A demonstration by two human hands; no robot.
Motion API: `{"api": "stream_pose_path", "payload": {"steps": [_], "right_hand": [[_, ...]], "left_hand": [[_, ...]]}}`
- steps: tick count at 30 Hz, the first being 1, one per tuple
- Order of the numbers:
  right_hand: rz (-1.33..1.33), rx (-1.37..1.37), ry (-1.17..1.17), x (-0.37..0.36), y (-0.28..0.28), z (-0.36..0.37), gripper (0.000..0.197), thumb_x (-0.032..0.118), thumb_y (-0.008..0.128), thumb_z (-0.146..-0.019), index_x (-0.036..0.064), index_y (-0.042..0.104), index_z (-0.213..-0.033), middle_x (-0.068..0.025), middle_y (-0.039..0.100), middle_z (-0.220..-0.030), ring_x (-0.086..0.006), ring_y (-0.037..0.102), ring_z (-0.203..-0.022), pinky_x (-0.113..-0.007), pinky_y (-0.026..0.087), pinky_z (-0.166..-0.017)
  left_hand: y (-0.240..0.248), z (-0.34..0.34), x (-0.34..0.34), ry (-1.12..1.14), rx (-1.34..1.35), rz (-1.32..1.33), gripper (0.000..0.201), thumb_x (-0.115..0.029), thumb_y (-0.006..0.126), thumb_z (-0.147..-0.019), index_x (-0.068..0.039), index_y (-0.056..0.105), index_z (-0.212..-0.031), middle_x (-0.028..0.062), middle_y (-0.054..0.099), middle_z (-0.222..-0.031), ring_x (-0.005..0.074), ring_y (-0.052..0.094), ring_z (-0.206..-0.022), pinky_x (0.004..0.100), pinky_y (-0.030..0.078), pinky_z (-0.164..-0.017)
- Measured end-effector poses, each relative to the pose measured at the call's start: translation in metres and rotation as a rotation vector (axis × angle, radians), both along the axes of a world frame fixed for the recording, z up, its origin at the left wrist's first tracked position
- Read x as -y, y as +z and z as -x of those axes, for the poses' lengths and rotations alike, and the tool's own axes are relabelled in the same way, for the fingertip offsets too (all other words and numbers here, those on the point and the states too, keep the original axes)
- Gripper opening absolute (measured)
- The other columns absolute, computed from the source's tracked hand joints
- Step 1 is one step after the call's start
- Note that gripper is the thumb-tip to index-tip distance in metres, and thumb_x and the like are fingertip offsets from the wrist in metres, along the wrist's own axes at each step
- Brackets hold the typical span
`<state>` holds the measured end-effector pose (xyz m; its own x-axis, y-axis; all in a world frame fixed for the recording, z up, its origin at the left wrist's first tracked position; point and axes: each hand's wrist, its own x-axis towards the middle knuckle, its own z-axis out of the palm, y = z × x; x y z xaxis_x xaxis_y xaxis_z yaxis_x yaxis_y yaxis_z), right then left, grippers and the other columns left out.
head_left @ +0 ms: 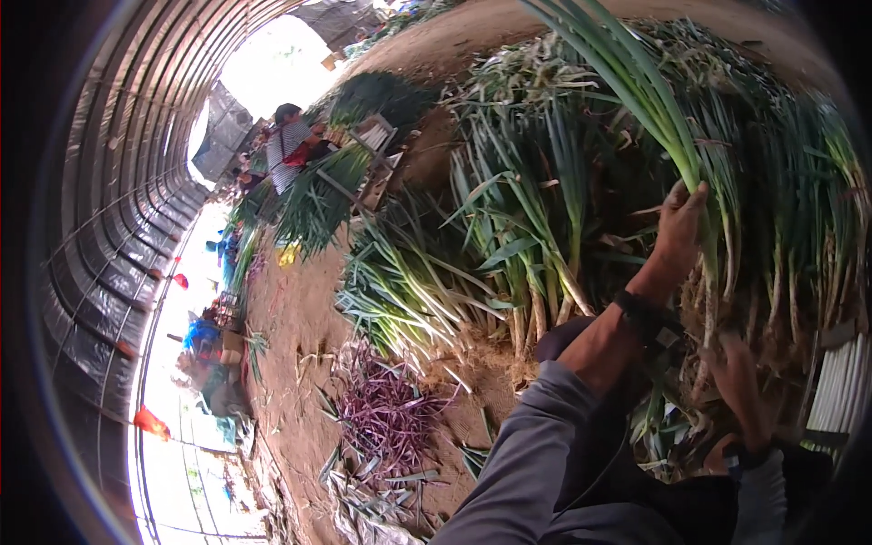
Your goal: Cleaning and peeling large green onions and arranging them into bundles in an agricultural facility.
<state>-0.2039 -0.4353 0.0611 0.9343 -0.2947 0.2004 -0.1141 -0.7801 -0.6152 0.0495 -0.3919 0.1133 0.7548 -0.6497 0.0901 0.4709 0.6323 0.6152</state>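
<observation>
My left hand [679, 222] is closed around a large green onion [674, 136], gripping it where the green leaves meet the pale stem. Its leaves rise up past the top of the view, and its stem hangs toward the roots below. Beneath it, my right hand [740, 386] is close to the root end. Motion smears its fingers, so whether it grips anything is unclear. Upright bunches of green onions [545, 200] with soil and roots on them stand in front of me. Others lean over at the left [409, 291], showing white stems.
A heap of purplish peeled strips [386, 409] lies on the dirt floor at my left. White trimmed stalks [840, 386] are stacked at the far right. Farther off, a person in a striped top [286, 150] sits by a crate [377, 168] with more green onions, under an arched tunnel roof.
</observation>
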Motion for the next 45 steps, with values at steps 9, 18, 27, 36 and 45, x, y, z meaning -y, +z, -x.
{"api": "stream_pose_path", "payload": {"steps": [9, 18, 27, 36, 45], "right_hand": [[-0.600, 0.224, -0.183, 0.049, 0.092, -0.094, 0.038, 0.028, 0.075, -0.093, -0.0056, 0.069, -0.110, -0.0078, 0.066, -0.077, -0.0117, 0.060, -0.071, -0.032, 0.048, -0.061], [-0.742, 0.311, -0.134, 0.060, 0.085, -0.088, 0.033, 0.022, 0.072, -0.096, -0.0068, 0.070, -0.113, -0.0065, 0.069, -0.081, -0.0071, 0.060, -0.066, -0.024, 0.048, -0.056], [-0.809, 0.290, -0.054, 0.051, 0.076, -0.053, 0.028, 0.025, 0.068, -0.100, -0.0025, 0.069, -0.105, -0.0040, 0.069, -0.078, -0.0079, 0.064, -0.067, -0.023, 0.050, -0.060], [-0.853, 0.067, 0.042, 0.046, 0.027, -0.034, 0.033, 0.028, 0.068, -0.098, -0.0036, 0.067, -0.105, -0.0052, 0.068, -0.086, -0.0099, 0.065, -0.076, -0.024, 0.053, -0.066], [-0.798, -0.378, 0.049, 0.016, -0.021, -0.011, 0.038, 0.026, 0.065, -0.095, -0.0030, 0.064, -0.120, -0.0095, 0.069, -0.091, -0.0150, 0.068, -0.076, -0.032, 0.055, -0.069]], "left_hand": [[0.027, 0.029, -0.005, -0.150, 0.157, -0.082, 0.026, -0.017, 0.057, -0.105, -0.004, 0.060, -0.127, 0.0037, 0.067, -0.107, 0.0124, 0.064, -0.094, 0.0296, 0.053, -0.082], [0.027, 0.041, 0.012, -0.209, 0.165, 0.003, 0.028, -0.016, 0.059, -0.105, -0.004, 0.060, -0.129, 0.0072, 0.068, -0.115, 0.0159, 0.064, -0.105, 0.0324, 0.053, -0.093], [0.030, 0.033, -0.005, -0.180, 0.283, -0.074, 0.033, -0.017, 0.058, -0.105, -0.003, 0.057, -0.135, 0.0077, 0.069, -0.109, 0.0151, 0.065, -0.095, 0.0317, 0.056, -0.083], [0.037, -0.019, -0.021, -0.092, 0.279, 0.154, 0.043, -0.028, 0.057, -0.106, -0.009, 0.048, -0.143, 0.0048, 0.060, -0.092, 0.0144, 0.055, -0.077, 0.0317, 0.049, -0.069], [0.042, -0.051, -0.048, 0.095, 0.370, 0.106, 0.044, -0.034, 0.056, -0.106, -0.010, 0.047, -0.141, 0.0046, 0.055, -0.090, 0.0128, 0.051, -0.073, 0.0292, 0.045, -0.067]]}}
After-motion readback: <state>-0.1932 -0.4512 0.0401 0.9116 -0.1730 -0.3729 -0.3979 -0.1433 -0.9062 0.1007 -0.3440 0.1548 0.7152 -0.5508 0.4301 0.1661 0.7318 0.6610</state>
